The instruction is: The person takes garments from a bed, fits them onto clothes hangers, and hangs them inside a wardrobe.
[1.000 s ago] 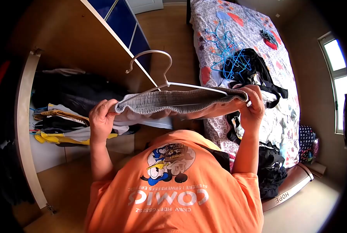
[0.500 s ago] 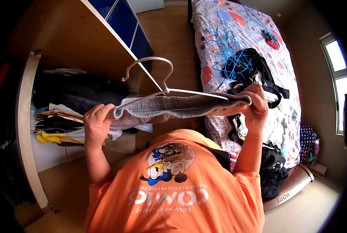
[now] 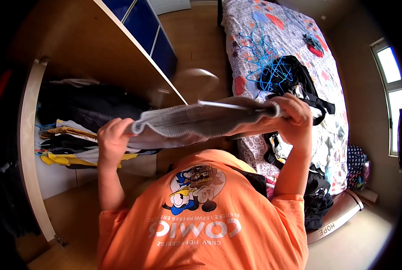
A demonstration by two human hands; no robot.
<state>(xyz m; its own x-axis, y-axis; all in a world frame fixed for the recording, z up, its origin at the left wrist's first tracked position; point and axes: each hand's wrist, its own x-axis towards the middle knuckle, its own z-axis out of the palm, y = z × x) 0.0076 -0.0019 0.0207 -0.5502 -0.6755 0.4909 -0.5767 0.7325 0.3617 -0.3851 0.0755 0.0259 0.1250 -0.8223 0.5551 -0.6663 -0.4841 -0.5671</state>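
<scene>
A grey garment (image 3: pixel 196 119) with a ribbed elastic waistband is stretched sideways in front of my chest. Its left end is pinched in my left hand (image 3: pixel 114 140), whose fingers are closed. At the other end my right hand (image 3: pixel 294 118) grips the waistband, fingers closed too. A pale hanger (image 3: pixel 223 105) lies along the waistband opening, part of its bar visible near the right half. The hanger's hook is smeared by motion above the garment. Where the hanger's ends sit inside the cloth is hidden.
To the left, an open wardrobe holds dark, white and yellow clothes (image 3: pixel 75 135). On the right stands a bed (image 3: pixel 246 27) with patterned bedding, blue hangers (image 3: pixel 266 67) and black and white clothes. A blue-panelled door (image 3: pixel 151 36) is at the upper left.
The hanger's hook has swung to the right and blurred. The waistband has turned, so its opening shows less. Both hands keep hold of its ends.
</scene>
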